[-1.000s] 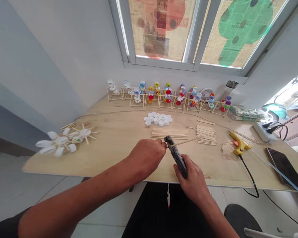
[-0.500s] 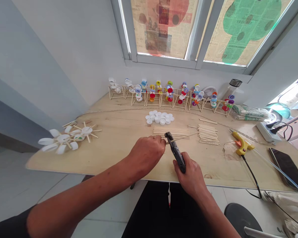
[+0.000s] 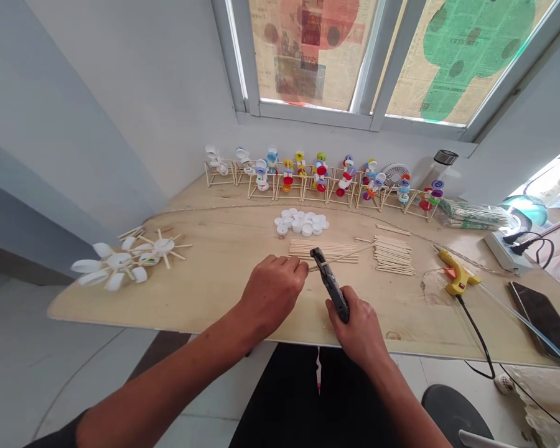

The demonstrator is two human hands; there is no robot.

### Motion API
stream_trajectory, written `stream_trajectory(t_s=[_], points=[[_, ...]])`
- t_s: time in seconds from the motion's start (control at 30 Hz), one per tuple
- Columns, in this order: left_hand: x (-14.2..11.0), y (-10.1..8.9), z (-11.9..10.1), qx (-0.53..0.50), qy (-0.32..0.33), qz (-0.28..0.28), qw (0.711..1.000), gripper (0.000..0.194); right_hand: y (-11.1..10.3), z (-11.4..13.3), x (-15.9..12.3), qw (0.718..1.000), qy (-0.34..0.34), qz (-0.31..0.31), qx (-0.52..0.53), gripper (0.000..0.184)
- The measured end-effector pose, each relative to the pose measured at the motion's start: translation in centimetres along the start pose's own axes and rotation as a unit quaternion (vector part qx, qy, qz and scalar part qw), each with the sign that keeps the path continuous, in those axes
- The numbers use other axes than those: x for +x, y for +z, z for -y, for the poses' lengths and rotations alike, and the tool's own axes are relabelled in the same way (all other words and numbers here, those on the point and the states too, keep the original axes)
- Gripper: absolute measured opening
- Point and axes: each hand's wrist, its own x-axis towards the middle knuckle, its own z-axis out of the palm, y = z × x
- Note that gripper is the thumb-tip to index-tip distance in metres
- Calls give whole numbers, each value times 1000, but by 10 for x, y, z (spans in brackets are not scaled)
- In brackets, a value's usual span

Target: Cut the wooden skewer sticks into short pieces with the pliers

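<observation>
We had the fingers of our left hand (image 3: 275, 287) curled shut on one end of a thin stick (image 3: 350, 254), and the fingers of our right hand (image 3: 360, 318) wrapped round the handle of a dark tool (image 3: 330, 285). The stick lay across the top end of the tool, up off the bench (image 3: 205, 292), and its far tip pointed at the pile of short sticks (image 3: 394, 255). We could not tell if the tool's mouth was open or biting the wood. Our left hand had just slid back a little, so some bare stick showed between it and the tool. To us, that looked like setting the stick in its place. One second before, our left hand was right up by the top of the tool, with hardly any gap. The long sticks (image 3: 303, 248) just past the tool, the white caps (image 3: 307, 228) behind them and the yellow glue gun (image 3: 457, 278) sat where they were before.
</observation>
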Motion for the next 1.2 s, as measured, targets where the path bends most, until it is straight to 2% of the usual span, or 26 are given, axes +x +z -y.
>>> stream_trajectory(t_s=[0.23,0.37,0.57,0.97,1.2], points=[[-1,18,-15,-43,-54,-93,993,17,-1,-5,4,999,-1,-5,37,15],[5,25,-22,-58,-61,-107,991,22,-3,-7,7,998,3,2,65,17],[15,32,-28,-67,-75,-127,987,18,-5,-7,9,996,8,11,93,20],[20,49,-23,-116,-66,-207,969,13,-2,-6,10,995,22,36,87,19],[21,64,-18,-148,-53,-229,961,11,-1,-2,15,993,36,69,87,16]])
